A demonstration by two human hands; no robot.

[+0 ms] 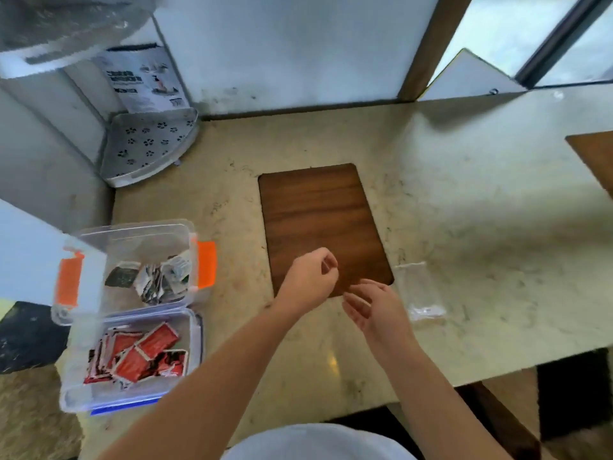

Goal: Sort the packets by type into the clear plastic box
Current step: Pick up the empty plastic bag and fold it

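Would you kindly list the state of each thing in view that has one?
Clear plastic box: open, two halves.
Red packets: heaped in near half.
Dark and white packets: heaped in far half.
Left hand: curled, empty.
Right hand: open, empty.
Clear bag: flat.

Counter: pale veined stone, smooth, slightly glossy. On it, a board: dark wood grain, matt. Left of the board, a box: clear plastic, orange plastic clips. Inside, packets: glossy red. Right of the board, a bag: thin clear plastic.
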